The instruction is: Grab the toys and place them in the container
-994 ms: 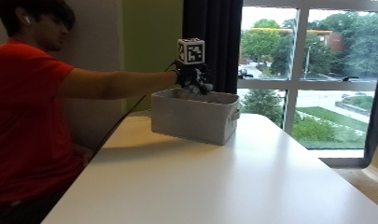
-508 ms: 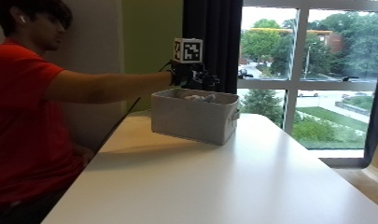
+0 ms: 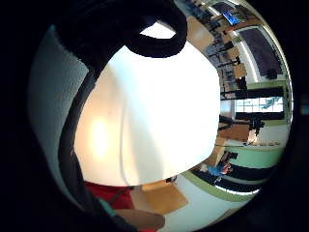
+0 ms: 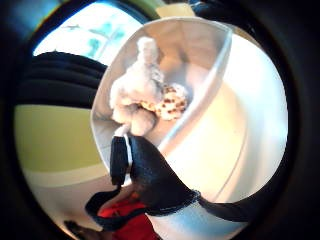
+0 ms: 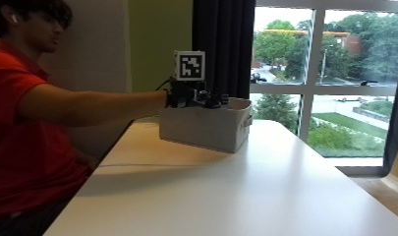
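Nearest the camera, the white table point(image 5: 251, 196) stretches toward the grey container point(image 5: 208, 127) standing on it. Over the container's near rim hangs the gloved right hand point(image 5: 192, 97) — fingers slack, holding nothing. Inside the container lie two toys — a pale plush point(image 4: 136, 95) touching a spotted one point(image 4: 171, 103).

Container point(image 5: 205, 129): pale grey fabric bin, rectangular, open top, upright on the white bench point(image 5: 251, 191) toward its far end near the window. Inside, seen from the thumb-side palm view: a light grey plush toy point(image 4: 137, 92) lying against one inner wall, and touching it a smaller rounded toy with a tan-and-brown spotted pattern point(image 4: 172, 104) resting on the container floor. Both toys sit fully within the walls.
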